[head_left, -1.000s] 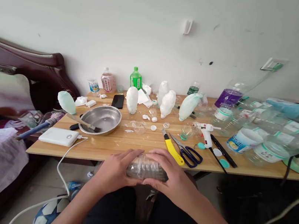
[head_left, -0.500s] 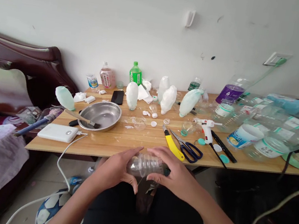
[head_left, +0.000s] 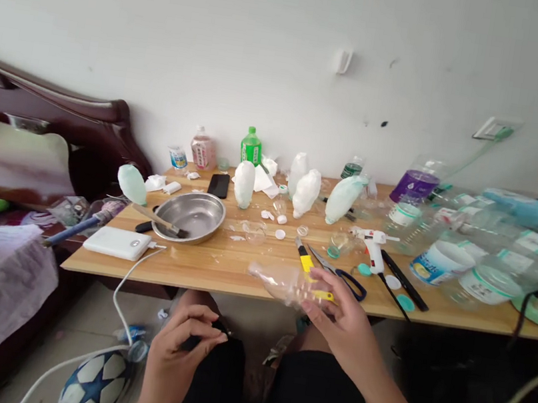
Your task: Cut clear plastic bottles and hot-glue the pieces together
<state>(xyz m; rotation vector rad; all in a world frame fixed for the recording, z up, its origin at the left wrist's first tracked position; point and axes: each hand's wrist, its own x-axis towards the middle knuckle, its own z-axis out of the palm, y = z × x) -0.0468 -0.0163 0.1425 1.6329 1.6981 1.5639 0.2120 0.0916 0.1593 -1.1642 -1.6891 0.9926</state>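
My right hand [head_left: 340, 316] grips a clear plastic bottle piece [head_left: 277, 282] by its right end, over the table's front edge. The piece lies on its side in the air, blurred, in front of a yellow utility knife [head_left: 304, 257]. My left hand [head_left: 188, 337] is lower, over my lap, thumb and fingertips pinched together. Whether anything small is between them I cannot make out. Scissors [head_left: 352, 285] with dark blue handles lie beside the knife. A white glue gun [head_left: 374, 247] rests further right.
A steel basin [head_left: 218, 224] with a brush [head_left: 164, 223] sits left on the wooden table [head_left: 218, 271], near a white power bank [head_left: 116, 243]. Several whitish wrapped shapes [head_left: 244, 184] stand at the back. Clear bottles [head_left: 489, 281] crowd the right. A ball [head_left: 94, 384] is on the floor.
Both hands were around the bottle piece. My left hand has let go and dropped down and left; my right hand has moved the piece slightly up and right.
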